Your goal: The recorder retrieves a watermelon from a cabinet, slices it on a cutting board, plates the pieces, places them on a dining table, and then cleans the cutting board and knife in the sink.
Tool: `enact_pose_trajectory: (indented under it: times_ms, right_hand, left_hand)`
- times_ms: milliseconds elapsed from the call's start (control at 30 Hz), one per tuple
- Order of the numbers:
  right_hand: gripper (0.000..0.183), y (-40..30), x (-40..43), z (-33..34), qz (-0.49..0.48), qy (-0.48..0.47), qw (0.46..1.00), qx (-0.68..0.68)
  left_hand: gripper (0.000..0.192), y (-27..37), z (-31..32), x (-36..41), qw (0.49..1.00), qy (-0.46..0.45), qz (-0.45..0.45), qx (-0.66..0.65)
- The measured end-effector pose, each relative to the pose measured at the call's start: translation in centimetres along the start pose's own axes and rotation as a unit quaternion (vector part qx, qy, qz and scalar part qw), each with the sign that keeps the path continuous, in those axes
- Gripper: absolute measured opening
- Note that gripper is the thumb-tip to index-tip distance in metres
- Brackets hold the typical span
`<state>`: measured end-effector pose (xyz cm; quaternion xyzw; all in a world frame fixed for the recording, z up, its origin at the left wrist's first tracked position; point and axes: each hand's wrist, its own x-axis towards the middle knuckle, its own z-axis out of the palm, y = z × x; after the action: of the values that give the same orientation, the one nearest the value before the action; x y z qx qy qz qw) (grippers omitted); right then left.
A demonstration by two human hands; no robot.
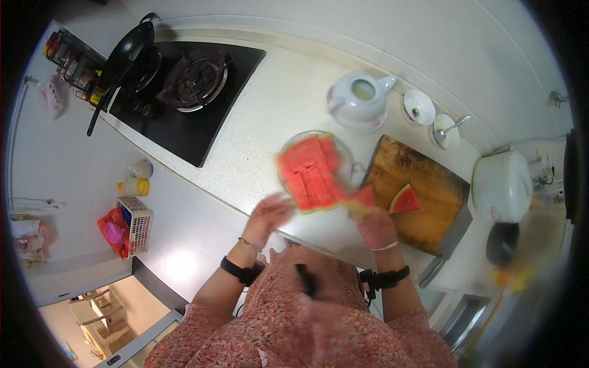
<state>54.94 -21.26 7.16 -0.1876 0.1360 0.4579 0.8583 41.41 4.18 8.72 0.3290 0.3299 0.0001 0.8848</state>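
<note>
Several watermelon slices point(308, 175) lie side by side and overlapping on a round plate point(299, 136) on the counter. My right hand point(376, 226), blurred, grips a small watermelon wedge point(361, 198) between the plate and the wooden cutting board. At the plate's near left edge is my left hand point(274, 210), fingers spread and blurred, with nothing seen in it. Another watermelon wedge point(406, 200) rests on the cutting board point(423, 172). A cleaver point(453, 234) lies along the board's right side, its handle towards me.
Behind the plate stands a white teapot point(359, 101), beside a small bowl point(418, 106) and a bowl with a spoon point(445, 132). A black gas hob point(184, 92) with a wok point(131, 50) is at left. A white lidded appliance point(502, 186) stands at right.
</note>
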Motion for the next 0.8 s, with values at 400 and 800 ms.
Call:
enact_pose_trajectory:
  times_ms: [400, 800]
  right_hand:
    - [0.025, -1.6, -7.6, -0.3, -0.056, 0.240, 0.897, -0.368]
    - [0.024, -5.9, -10.1, -4.8, -0.305, 0.494, 0.749, -0.321]
  left_hand:
    - [0.037, 8.1, 0.9, 9.1, 0.955, 0.072, 0.020, 0.286]
    - [0.019, 9.7, 0.4, 13.3, 0.896, -0.006, -0.033, 0.443]
